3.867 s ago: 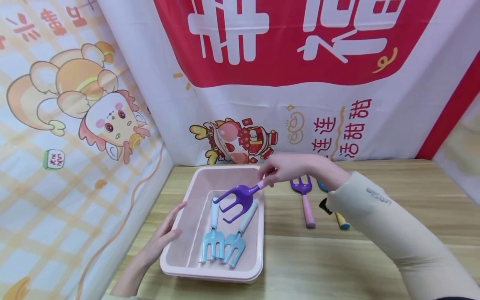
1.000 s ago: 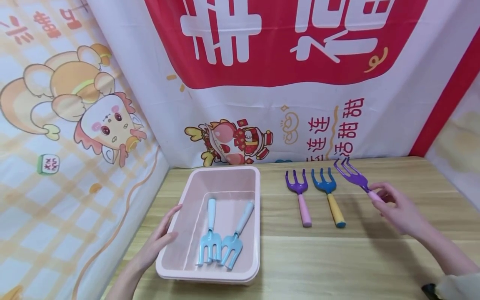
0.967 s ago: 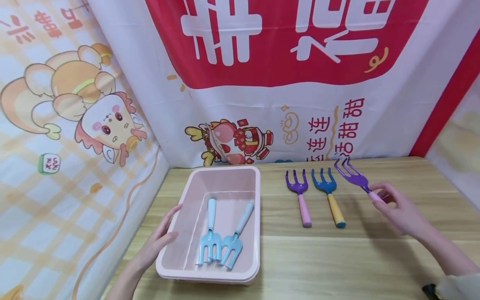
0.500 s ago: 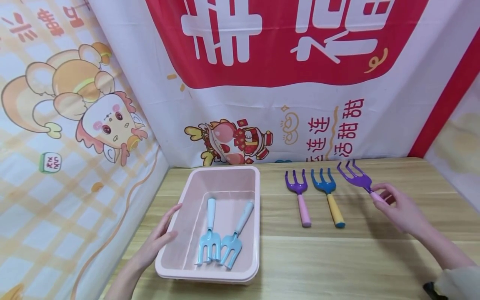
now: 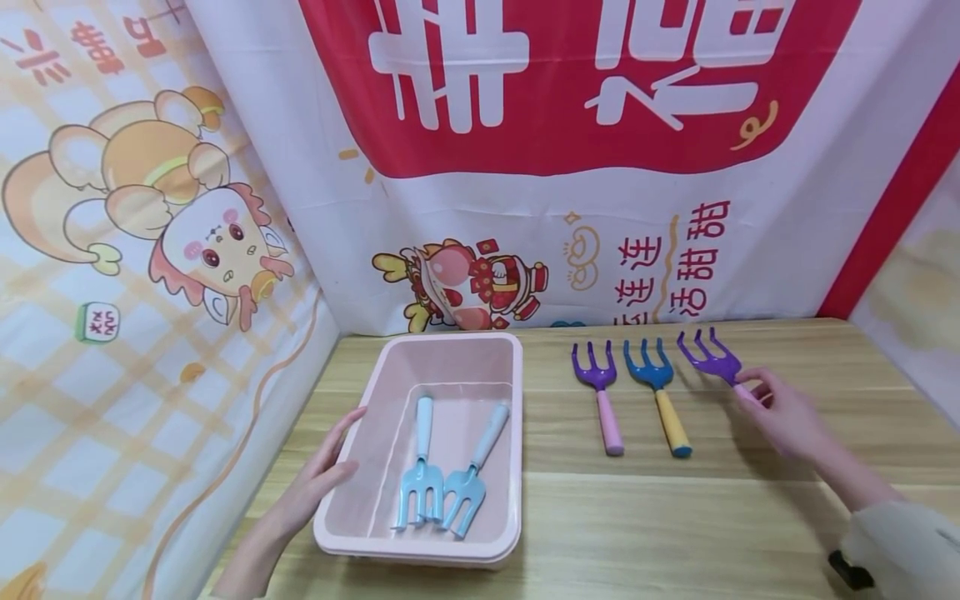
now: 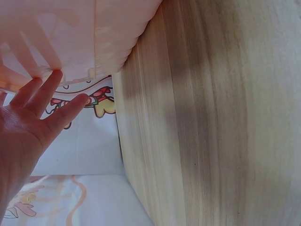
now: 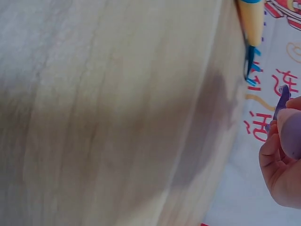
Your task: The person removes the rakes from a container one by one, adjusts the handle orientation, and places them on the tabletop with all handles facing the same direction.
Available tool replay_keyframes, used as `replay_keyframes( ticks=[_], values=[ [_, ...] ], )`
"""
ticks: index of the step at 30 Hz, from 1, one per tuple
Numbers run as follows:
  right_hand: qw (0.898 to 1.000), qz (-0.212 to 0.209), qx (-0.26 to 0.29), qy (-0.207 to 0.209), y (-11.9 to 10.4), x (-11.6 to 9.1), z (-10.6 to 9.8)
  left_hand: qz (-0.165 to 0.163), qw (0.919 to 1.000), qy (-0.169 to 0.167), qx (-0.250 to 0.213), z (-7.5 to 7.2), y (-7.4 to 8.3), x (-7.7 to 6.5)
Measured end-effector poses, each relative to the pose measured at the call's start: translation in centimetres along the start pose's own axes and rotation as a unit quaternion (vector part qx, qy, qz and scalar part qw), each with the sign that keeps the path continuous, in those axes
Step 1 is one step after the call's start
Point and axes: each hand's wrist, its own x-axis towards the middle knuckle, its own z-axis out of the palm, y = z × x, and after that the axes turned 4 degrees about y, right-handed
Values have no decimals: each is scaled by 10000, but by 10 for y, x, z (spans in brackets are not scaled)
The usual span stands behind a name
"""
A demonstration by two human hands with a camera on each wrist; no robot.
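Note:
My right hand pinches the pink handle of a purple garden hand fork, its tines toward the back wall. In the right wrist view, the handle's rounded end sticks out of the curled fingers. Left of it lie a blue fork with a yellow handle and another purple fork with a pink handle. My left hand touches the left outer side of a pale pink basin; its fingers are extended in the left wrist view. Two light blue forks lie inside, their heads overlapping.
The wooden table ends at a printed cloth wall behind. A second printed cloth stands along the left side, close to my left forearm.
Earlier my right hand held the purple fork over the basin; it has since carried it right, past the blue fork. Lately it has shifted slightly. My left hand stays at the basin.

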Motion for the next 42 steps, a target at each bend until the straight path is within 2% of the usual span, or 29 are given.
replay_keyframes(
  ticks=[6,12,21,31,42],
  values=[
    [9990,368,3,-255,4,4,8,-73,10000,1,-67,1,1,1],
    [9969,737,-82,-261,8,11,16,-132,9999,45,-26,1,2,1],
    [9972,657,-314,-152,10,16,26,-103,9999,40,-18,2,3,0],
    [9924,1080,-300,-508,12,22,34,-158,9998,54,-50,3,5,-1],
    [9889,1323,-324,-598,17,27,37,-257,9996,74,-93,3,4,-2]
  ],
)
